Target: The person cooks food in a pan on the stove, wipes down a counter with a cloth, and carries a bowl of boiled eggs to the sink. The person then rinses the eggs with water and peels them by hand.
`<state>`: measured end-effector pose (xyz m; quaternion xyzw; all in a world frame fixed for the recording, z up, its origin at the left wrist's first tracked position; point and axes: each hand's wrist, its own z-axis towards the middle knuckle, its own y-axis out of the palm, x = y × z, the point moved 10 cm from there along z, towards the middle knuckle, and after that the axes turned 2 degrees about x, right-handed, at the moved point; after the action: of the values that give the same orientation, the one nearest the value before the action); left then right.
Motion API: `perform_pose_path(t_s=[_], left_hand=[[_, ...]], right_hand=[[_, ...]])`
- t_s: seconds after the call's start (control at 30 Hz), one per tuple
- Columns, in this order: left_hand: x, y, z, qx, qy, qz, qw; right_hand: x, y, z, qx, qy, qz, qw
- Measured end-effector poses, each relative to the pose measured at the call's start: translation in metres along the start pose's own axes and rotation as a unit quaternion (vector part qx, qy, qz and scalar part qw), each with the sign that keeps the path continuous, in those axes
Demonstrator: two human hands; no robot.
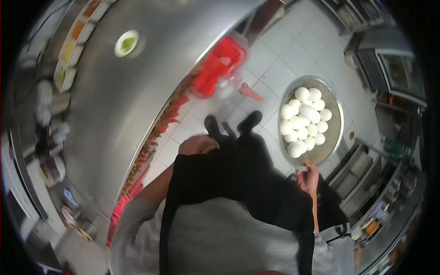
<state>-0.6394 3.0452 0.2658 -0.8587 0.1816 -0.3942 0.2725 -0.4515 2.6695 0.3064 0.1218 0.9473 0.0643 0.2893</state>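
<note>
My right hand (310, 177) grips the near rim of a metal colander (333, 153), its fingers closed on the edge. Inside lie many smooth white eggs (308, 112), heaped toward the middle and left. The colander is held out to my right, above the tiled floor. At the front of my black apron (220, 176) is my left hand (198, 145), its fingers curled inward; whether anything is in them is hidden. It is close to the edge of the steel table on my left.
On the steel table (98, 123) stands a small white dish with chopped greens (127, 43). Several food containers (72, 50) line its far side. Red plastic bags (220, 66) are by the table's edge. At right are a glass-door appliance (401, 73) and a counter with pans (355, 172).
</note>
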Motion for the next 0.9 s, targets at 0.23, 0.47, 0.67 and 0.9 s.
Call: perform_pose_path(t_s=[0.23,0.47,0.67,0.9], left_hand=[[-0.012,0.123,0.222,-0.069,0.13,0.14,0.979],[-0.012,0.284,0.425,-0.151,-0.046,0.196,0.968],[-0.051,0.346,0.522,-0.198,-0.112,0.127,0.965],[-0.033,0.36,0.538,-0.139,-0.047,-0.373,0.916]], right_hand=[[0.003,-0.021,0.087,0.038,-0.007,0.057,0.998],[-0.01,-0.059,0.204,0.122,0.018,0.132,0.983],[0.011,-0.112,0.227,0.204,0.071,0.11,0.97],[-0.002,-0.095,0.225,0.235,0.055,0.127,0.962]])
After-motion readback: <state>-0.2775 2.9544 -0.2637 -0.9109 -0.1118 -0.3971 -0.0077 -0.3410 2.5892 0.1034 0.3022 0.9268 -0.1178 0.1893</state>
